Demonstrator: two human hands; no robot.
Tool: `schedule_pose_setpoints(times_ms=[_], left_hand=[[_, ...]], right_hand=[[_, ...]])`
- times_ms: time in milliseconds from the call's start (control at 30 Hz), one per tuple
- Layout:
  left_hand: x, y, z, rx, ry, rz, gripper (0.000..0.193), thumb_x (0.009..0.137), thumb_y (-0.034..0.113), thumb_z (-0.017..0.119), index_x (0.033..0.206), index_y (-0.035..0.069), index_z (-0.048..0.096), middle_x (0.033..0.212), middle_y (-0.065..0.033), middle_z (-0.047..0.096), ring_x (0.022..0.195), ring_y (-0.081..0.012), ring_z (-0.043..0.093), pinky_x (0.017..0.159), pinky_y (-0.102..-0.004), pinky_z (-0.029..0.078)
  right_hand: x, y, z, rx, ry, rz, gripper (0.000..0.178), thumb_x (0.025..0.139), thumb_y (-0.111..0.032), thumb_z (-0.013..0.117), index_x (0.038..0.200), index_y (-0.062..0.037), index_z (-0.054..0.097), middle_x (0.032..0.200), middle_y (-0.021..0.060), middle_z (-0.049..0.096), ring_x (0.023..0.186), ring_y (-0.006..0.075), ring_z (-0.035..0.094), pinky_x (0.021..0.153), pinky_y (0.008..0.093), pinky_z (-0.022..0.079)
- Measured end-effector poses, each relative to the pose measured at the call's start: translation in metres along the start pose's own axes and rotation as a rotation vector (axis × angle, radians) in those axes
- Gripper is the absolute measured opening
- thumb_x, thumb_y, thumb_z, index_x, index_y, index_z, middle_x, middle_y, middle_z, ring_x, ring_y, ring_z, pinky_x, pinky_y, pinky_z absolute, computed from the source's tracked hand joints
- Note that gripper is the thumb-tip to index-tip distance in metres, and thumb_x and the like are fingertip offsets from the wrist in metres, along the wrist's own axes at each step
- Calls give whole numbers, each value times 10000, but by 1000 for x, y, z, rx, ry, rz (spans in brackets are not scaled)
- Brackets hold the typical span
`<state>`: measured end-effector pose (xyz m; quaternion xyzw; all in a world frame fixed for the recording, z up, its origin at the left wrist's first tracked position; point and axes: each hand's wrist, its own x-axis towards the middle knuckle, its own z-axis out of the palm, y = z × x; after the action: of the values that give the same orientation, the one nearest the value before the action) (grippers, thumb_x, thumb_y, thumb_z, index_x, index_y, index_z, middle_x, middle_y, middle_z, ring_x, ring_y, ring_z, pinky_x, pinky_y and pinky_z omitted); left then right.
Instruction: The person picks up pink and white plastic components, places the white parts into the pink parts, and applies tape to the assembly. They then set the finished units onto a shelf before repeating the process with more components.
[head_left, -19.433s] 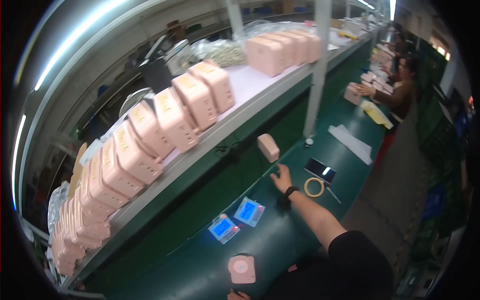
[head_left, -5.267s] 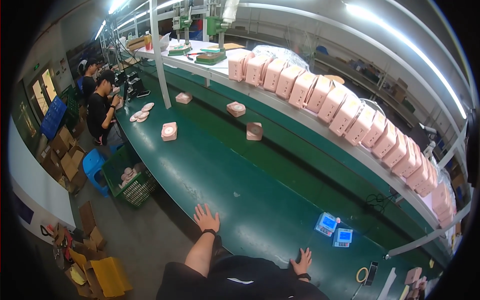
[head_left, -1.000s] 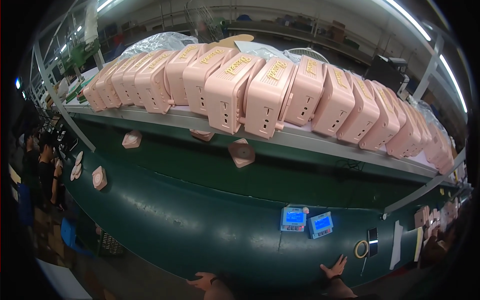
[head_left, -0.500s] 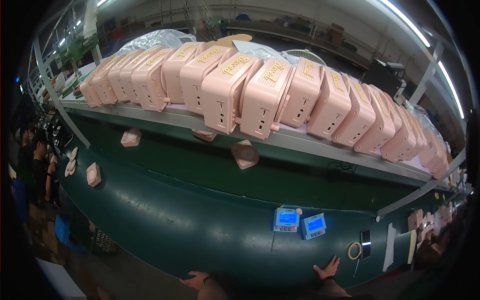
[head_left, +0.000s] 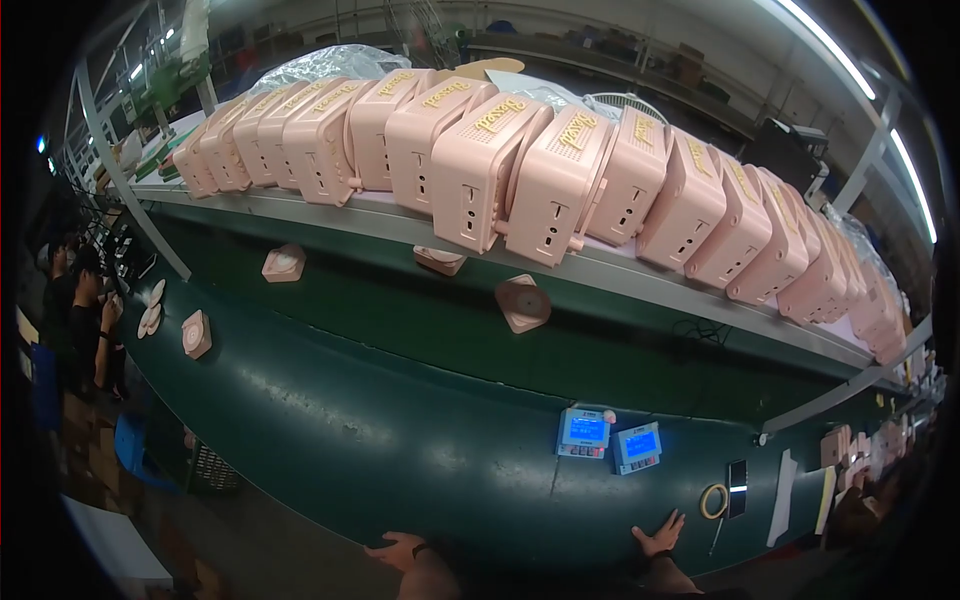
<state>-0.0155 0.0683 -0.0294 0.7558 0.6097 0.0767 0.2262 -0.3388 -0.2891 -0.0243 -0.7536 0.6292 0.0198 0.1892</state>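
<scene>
My left hand (head_left: 402, 549) rests at the near edge of the green table (head_left: 330, 430), fingers stretched out and holding nothing. Flat on the table to the right lies my right hand (head_left: 660, 536), its fingers spread and nothing in them. Beyond it stand two small blue devices with lit screens, one (head_left: 584, 432) left of the other (head_left: 638, 447). A roll of tape (head_left: 713, 501) is close to my right hand, beside a dark phone (head_left: 738, 488).
A raised shelf (head_left: 330, 215) at the back carries a row of pink box-shaped housings (head_left: 560, 180). Pink parts (head_left: 523, 303) lie on the table below, others (head_left: 197, 334) at the left. A white strip (head_left: 782, 497) lies right of the phone. A co-worker (head_left: 90, 310) is at the far left.
The whole view has shifted slightly, so things appear a little to the right. Both hands stay at the table edge, with almost the same pose.
</scene>
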Motion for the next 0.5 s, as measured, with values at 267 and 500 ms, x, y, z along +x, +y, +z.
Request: schedule_pose_setpoints(times_ms=[267,500], left_hand=[[12,-17,16,3,66,74,514,906,283,458,1378,187,280,1257,-200,507,1014,-388,584,866,-489,479],[4,-11,14,-48,84,77,512,907,287,465,1374,178,286,1260,-199,504,1017,-386,583,853,-487,486]], right_hand=[[0,1,1,5,-16,19,1304,500,-609,790,1476,-88,100,1510,247,68,1389,407,127,1097,515,189],[3,6,6,25,-24,31,1337,468,-650,783,1486,-131,89,1534,191,39,1409,369,93,1104,531,163]])
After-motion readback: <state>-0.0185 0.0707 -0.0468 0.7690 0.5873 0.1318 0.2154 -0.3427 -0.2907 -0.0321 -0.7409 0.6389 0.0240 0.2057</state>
